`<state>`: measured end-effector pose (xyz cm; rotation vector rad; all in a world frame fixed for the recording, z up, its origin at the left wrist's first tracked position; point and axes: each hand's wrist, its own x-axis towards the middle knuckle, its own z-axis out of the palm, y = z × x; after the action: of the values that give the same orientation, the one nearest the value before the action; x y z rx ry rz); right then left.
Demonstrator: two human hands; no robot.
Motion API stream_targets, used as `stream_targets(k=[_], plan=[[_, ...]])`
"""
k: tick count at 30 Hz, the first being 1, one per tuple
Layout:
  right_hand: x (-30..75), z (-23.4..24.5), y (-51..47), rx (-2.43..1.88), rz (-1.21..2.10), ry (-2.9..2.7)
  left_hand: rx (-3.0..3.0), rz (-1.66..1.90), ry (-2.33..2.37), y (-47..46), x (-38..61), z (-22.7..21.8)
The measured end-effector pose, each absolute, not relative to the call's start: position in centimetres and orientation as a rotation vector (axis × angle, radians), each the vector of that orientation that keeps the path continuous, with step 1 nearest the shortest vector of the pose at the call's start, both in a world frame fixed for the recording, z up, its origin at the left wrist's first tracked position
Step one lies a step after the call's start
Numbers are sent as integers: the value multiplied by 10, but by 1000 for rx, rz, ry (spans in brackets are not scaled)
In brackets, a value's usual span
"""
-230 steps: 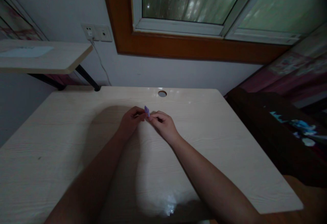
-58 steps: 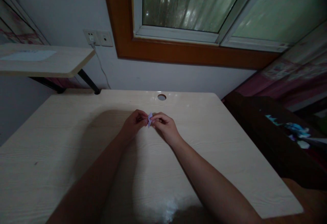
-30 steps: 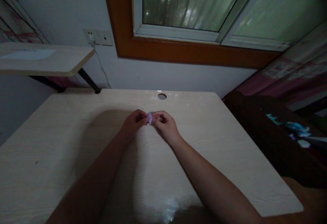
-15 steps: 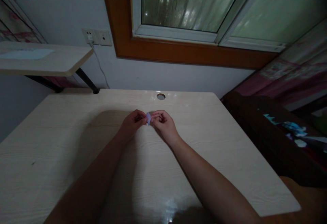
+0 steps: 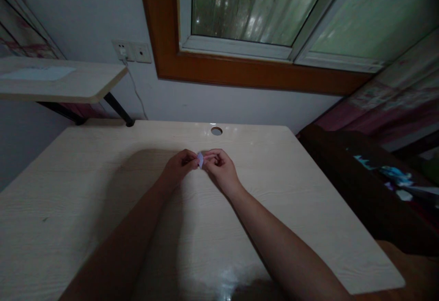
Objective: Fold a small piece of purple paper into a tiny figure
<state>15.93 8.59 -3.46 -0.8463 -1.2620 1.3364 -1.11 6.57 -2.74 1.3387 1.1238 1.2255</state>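
Between my two hands is a small, pale purple piece that looks like folded paper [image 5: 200, 160]. My left hand [image 5: 180, 165] pinches its left side between thumb and fingers. On the opposite side, the fingertips of my right hand [image 5: 219, 164] are closed on it too. Both hands are just over the light wood-grain desk [image 5: 274, 191], towards its far edge. The piece is too small in view to make out its folds, and the fingertips cover part of it.
A round cable hole [image 5: 216, 131] is near the desk's back edge. At the left, a raised shelf [image 5: 103, 83] on black legs bears a white sheet [image 5: 41, 73]. Behind are a wall socket [image 5: 132, 51] with a cable and a wood-framed window [image 5: 240, 70]. Dark furniture [image 5: 343, 168] with small objects is at right.
Both hands keep their pinch on the purple piece, which has turned very slightly. The whole view has shifted a little.
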Motion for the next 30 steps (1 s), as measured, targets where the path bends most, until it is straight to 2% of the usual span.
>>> stream_targets(k=[30], plan=[[161, -38, 87, -828, 1347, -1280, 1361, 1210, 1135, 65, -12, -27]])
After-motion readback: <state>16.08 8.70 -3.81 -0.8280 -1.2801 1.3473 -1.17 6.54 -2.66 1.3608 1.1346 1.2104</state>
